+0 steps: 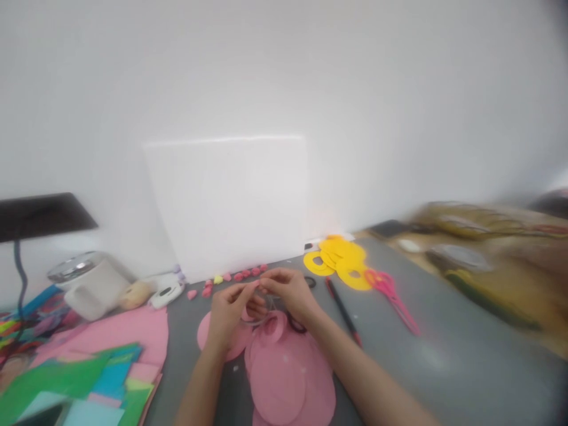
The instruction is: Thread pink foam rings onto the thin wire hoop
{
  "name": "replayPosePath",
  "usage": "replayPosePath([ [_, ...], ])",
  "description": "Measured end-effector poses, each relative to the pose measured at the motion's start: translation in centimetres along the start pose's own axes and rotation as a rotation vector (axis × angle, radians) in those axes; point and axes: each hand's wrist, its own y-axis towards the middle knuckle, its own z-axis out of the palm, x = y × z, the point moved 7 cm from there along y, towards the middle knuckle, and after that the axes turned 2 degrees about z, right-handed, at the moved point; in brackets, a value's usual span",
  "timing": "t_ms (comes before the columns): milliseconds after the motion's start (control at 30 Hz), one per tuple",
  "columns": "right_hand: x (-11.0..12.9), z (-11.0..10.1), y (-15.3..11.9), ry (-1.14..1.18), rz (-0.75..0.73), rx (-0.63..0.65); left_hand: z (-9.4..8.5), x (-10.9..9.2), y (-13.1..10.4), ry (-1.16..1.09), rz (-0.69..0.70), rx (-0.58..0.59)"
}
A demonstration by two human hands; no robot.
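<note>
Over the middle of the grey table [390, 355], my left hand [231, 307] and my right hand [288, 290] meet fingertip to fingertip. Both pinch a tiny pink piece [256, 284], too small to make out. A thin pale loop [255, 323] hangs under the fingers. Below the hands lie overlapping pink paper discs [279, 378], with a small pink ring [273, 327] on top. A row of small pink and red pieces [246, 273], with a yellow one [218, 279] among them, runs behind my hands. Dark scissors handles [296, 323] show partly beside my right wrist.
Yellow paper rings [339, 260], pink scissors [397, 299] and a black-and-red pencil [344, 310] lie to the right. At left are a white mug [95, 287], a white device [166, 293] and coloured paper sheets [71, 378]. A white board [235, 207] leans on the wall.
</note>
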Motion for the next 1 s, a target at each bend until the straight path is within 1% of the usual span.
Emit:
replayPosePath([
  [200, -0.45, 0.22, 0.14, 0.012, 0.028, 0.069, -0.03, -0.36, -0.15, -0.003, -0.023, -0.027],
  [267, -0.54, 0.20, 0.14, 0.034, 0.040, 0.064, -0.09, -0.31, -0.12, -0.008, -0.027, -0.030],
  [500, -0.25, -0.36, -0.01, 0.028, 0.051, -0.021, -0.26, 0.50, 0.13, -0.042, -0.033, -0.006],
  [667, -0.38, -0.09, -0.04, 0.037, 0.041, -0.001, -0.21, 0.41, 0.06, -0.044, -0.026, 0.014],
  [833, -0.94, -0.33, 0.03, 0.059, 0.089, -0.019, -0.16, 0.18, -0.18, -0.058, -0.028, 0.006],
  [1000, -0.76, 0.07, -0.15, 0.094, 0.137, 0.042, -0.40, 0.16, -0.04, -0.098, -0.044, -0.026],
])
